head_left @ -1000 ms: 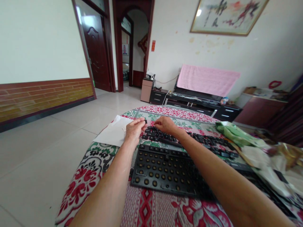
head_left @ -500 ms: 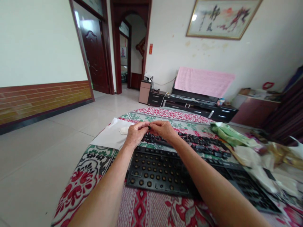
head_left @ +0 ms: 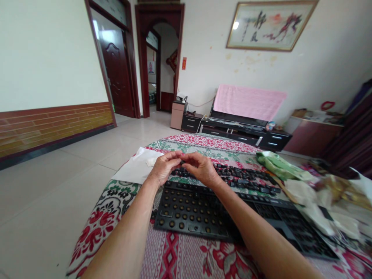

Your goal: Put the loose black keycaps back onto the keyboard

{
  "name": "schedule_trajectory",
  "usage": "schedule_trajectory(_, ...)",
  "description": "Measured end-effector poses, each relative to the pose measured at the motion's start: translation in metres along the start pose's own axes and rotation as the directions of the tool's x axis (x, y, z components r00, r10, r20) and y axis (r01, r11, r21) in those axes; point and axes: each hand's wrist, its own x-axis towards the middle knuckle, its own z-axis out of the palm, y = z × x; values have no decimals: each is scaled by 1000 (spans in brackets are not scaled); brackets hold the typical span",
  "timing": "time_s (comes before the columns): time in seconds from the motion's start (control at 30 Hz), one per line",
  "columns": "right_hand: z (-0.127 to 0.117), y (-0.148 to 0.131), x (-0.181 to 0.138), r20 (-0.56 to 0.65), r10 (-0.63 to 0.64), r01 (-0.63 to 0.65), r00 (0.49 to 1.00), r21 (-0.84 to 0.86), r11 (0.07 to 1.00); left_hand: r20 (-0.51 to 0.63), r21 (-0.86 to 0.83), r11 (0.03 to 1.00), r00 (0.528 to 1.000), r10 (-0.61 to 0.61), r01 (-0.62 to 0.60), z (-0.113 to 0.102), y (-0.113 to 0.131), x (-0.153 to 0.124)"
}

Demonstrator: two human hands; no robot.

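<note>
A small black keycap (head_left: 182,162) is pinched up between my two hands, above the far edge of the keyboard. My left hand (head_left: 166,166) grips it with thumb and fingertips. From the other side, the fingertips of my right hand (head_left: 201,167) close on it too, partly covering it. Below lies a black keyboard (head_left: 192,212) with its keys off, showing rows of round key posts; my right forearm hides its middle. Many loose black keycaps (head_left: 242,175) are spread in rows behind it.
White paper (head_left: 132,170) with a small crumpled cloth (head_left: 150,162) lies at the left on the patterned tablecloth (head_left: 171,255). To the right are a green bag (head_left: 280,164), crumpled plastic (head_left: 310,197) and a cable. A TV under a pink towel (head_left: 250,101) stands beyond.
My right hand's fingers have bent and spread slightly around the keycap, while my left hand keeps its pinch. The camera view has shifted a little.
</note>
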Motion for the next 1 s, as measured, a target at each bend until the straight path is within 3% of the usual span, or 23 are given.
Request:
schedule_trajectory(0.4, -9, -7, -8, 40, -107, 113, 993, -172, 979, 100, 66, 997, 994, -48, 42, -2, -3, -1)
schedule_trajectory(0.63, -11, -7, -10, 20, 2, 2, 1000, -207, 978, 132, 93, 994, 989, -73, 61, -2, 1, -3)
schedule_trajectory(0.7, -8, -9, -11, 24, 68, -63, 997, -160, 985, 108, 140, 989, 991, -73, 58, -3, 4, -3)
schedule_trajectory(0.83, 3, -22, -15, 128, 180, -161, 975, -147, 976, -59, 262, 965, 998, -8, 24, -8, 9, -2)
schedule_trajectory(1.0, 26, -38, -21, 254, 148, -93, 956, -217, 972, -133, 317, 948, 989, 62, -17, -12, 9, 0)
